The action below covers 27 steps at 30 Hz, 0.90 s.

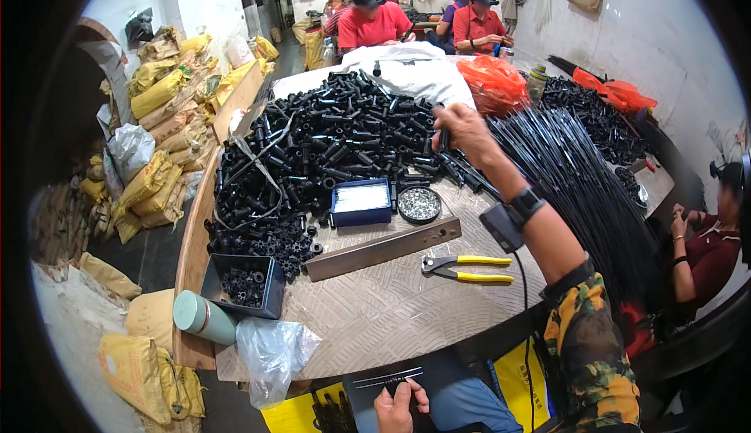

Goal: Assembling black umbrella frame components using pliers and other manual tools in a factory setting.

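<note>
The right hand (472, 134) is curling its fingers around a black tubular piece (444, 139), by the right side of a heap of black parts (336, 132). The left hand (400, 409) is hovering near the lap, fingers bent; whether they are gripping anything, I cannot tell. Yellow-handled pincers (469, 260), a blue box (361, 218) and a metal bar (383, 249) are lying on the surface (375, 308).

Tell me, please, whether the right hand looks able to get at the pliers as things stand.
Probably yes: the pliers lie uncovered on a bare part of the table. The right hand seems to hold a black tube, though, so it might need to let go first.
</note>
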Tool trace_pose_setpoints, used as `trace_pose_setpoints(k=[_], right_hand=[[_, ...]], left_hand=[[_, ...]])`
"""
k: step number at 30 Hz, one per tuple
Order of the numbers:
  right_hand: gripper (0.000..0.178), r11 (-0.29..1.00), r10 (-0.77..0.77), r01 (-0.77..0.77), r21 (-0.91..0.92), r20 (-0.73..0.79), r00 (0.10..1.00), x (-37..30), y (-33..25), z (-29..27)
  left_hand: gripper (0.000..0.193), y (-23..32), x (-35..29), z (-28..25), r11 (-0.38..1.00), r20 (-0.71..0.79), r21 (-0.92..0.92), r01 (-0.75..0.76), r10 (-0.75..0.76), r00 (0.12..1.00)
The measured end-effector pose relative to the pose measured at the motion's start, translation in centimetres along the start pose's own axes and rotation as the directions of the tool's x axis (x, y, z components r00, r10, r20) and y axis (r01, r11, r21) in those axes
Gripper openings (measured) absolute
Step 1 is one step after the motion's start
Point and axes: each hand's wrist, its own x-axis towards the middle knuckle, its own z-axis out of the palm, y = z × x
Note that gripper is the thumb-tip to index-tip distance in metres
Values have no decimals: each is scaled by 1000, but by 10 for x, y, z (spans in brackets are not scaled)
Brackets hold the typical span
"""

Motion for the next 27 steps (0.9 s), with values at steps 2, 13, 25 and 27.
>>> trace_pose_setpoints(k=[2,13,25,27], right_hand=[[31,654,-315,233,-720,21,949,19,28,-3],[18,134,-10,-79,-988,-81,997,26,61,-6],[14,990,-7,45,-131,273,962,-242,-36,37],[16,1000,11,-10,-7,225,974,-271,-24,51]], left_hand=[[22,-3,1,-2,1000,37,22,-12,12,999],[27,5,-2,-6,997,78,71,-2,-4,997],[35,-10,7,9,989,49,-123,-84,90,995],[31,-10,3,15,989,70,-138,-53,63,996]])
